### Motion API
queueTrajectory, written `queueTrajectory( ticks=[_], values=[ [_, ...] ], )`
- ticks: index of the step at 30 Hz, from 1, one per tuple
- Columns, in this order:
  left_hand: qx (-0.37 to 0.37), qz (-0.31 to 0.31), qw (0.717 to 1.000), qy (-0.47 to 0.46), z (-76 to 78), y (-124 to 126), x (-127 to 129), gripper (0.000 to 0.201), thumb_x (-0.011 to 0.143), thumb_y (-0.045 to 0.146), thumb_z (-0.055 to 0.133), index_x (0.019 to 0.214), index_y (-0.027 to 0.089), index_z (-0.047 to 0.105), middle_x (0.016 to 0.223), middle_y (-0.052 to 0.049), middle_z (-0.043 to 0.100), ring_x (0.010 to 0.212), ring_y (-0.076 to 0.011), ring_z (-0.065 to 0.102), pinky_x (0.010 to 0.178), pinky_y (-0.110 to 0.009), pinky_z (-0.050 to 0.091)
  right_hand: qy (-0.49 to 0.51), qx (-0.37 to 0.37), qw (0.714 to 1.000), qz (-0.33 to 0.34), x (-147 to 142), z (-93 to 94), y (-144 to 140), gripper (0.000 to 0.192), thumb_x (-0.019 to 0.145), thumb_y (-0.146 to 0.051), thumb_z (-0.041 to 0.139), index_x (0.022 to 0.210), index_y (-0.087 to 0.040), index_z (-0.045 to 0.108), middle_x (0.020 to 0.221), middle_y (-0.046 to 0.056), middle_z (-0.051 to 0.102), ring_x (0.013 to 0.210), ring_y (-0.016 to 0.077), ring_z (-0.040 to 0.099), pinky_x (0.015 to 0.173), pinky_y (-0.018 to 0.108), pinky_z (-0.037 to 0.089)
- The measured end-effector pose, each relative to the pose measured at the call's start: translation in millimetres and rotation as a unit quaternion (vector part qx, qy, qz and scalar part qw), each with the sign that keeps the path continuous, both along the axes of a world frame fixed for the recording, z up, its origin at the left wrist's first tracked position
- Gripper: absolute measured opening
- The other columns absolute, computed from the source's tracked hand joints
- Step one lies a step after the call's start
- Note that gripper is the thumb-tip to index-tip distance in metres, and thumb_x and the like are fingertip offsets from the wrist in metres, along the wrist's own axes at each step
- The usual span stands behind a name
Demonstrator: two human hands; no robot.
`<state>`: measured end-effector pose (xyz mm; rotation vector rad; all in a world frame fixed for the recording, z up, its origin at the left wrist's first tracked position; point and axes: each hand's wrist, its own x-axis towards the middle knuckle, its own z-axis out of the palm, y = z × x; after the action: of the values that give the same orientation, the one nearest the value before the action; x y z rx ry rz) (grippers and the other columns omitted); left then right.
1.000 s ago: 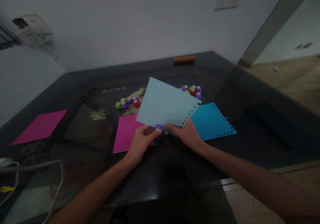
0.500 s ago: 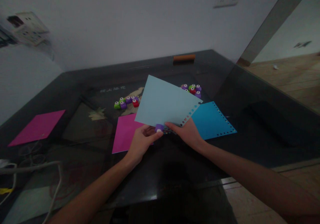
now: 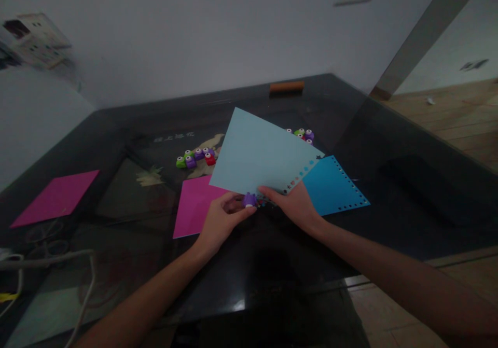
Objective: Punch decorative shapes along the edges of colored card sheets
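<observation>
My left hand is closed around a small purple craft paper punch, thumb at its near side. The punch sits at the near edge of a pale blue sheet of paper; whether its jaw is pressed on the paper is not clear. In my right hand, the sheet is pinched by its near right edge, thumb on top and fingers underneath. Punched shapes, stars among them, run along the sheet's right edge, and more cut-outs show near the punch. The sheet is raised and tilted above the table.
Several eye-topped punches stand left of the sheet, others beyond its right side. A pink sheet and a blue sheet with punched edges lie below. Another pink sheet lies far left, a brown roll at the back.
The pale sheet has shifted slightly right and up in view. The punch has turned a little in my left hand, showing more of its purple body. Both grips stay the same.
</observation>
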<state>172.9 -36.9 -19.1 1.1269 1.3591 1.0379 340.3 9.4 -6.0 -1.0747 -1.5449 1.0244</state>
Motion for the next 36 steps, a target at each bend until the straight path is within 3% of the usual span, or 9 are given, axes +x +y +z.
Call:
queueTrajectory(
  ticks=[7,12,20,23,31,36],
  values=[
    [0.047,-0.021,0.999,0.003,-1.3,1.8,0.9,0.037,0.066,0.024,0.072,0.1,0.017,0.062,0.094,-0.005,0.072,0.086,-0.0204,0.068,0.081,-0.037,0.054,0.02,0.004,1.0,-0.001,1.9,0.9,1.2,0.031,0.072,-0.026,0.067,0.103,-0.024,0.067,0.092,0.004,0.073,0.098,0.0261,0.064,0.092,0.046,0.047],
    [0.128,-0.058,0.987,0.075,-5.0,2.4,0.4,0.035,0.072,0.019,0.066,0.107,0.019,0.062,0.107,-0.007,0.067,0.096,-0.0201,0.064,0.086,-0.038,0.053,0.023,0.002,1.0,-0.011,5.5,5.4,3.9,0.032,0.072,-0.026,0.066,0.104,-0.025,0.066,0.09,0.003,0.073,0.097,0.0258,0.065,0.094,0.046,0.046],
    [0.239,-0.094,0.932,0.256,-6.8,7.2,-3.4,0.041,0.076,0.01,0.059,0.115,0.023,0.058,0.11,-0.006,0.065,0.101,-0.0192,0.061,0.088,-0.037,0.051,0.009,-0.001,0.998,-0.055,18.3,13.7,12.2,0.033,0.071,-0.029,0.069,0.103,-0.025,0.067,0.094,0.006,0.072,0.096,0.0268,0.064,0.095,0.05,0.045],
    [0.271,-0.114,0.908,0.3,-8.0,10.8,-5.0,0.044,0.077,0.008,0.057,0.119,0.022,0.056,0.112,-0.006,0.064,0.103,-0.0194,0.06,0.092,-0.038,0.049,0.014,-0.004,0.999,-0.041,19.9,12.0,14.6,0.033,0.071,-0.028,0.069,0.104,-0.025,0.066,0.097,0.005,0.071,0.1,0.0258,0.063,0.097,0.049,0.043],
    [0.294,-0.123,0.878,0.358,-13.1,13.4,-7.0,0.035,0.082,0.011,0.051,0.115,0.019,0.058,0.113,-0.01,0.062,0.105,-0.0222,0.059,0.09,-0.041,0.05,0.115,-0.11,0.986,0.042,9.2,-4.5,12.0,0.027,0.076,-0.026,0.063,0.102,-0.027,0.067,0.099,0.003,0.072,0.107,0.0235,0.061,0.097,0.046,0.045],
    [0.302,-0.134,0.87,0.367,-13.9,12.6,-7.3,0.038,0.081,0.009,0.051,0.118,0.019,0.057,0.115,-0.01,0.061,0.107,-0.0224,0.057,0.091,-0.041,0.049,0.155,-0.143,0.977,0.041,5.8,-8.8,12.5,0.029,0.075,-0.026,0.063,0.103,-0.026,0.066,0.11,0.004,0.068,0.102,0.0237,0.063,0.09,0.045,0.05]
  ],
)
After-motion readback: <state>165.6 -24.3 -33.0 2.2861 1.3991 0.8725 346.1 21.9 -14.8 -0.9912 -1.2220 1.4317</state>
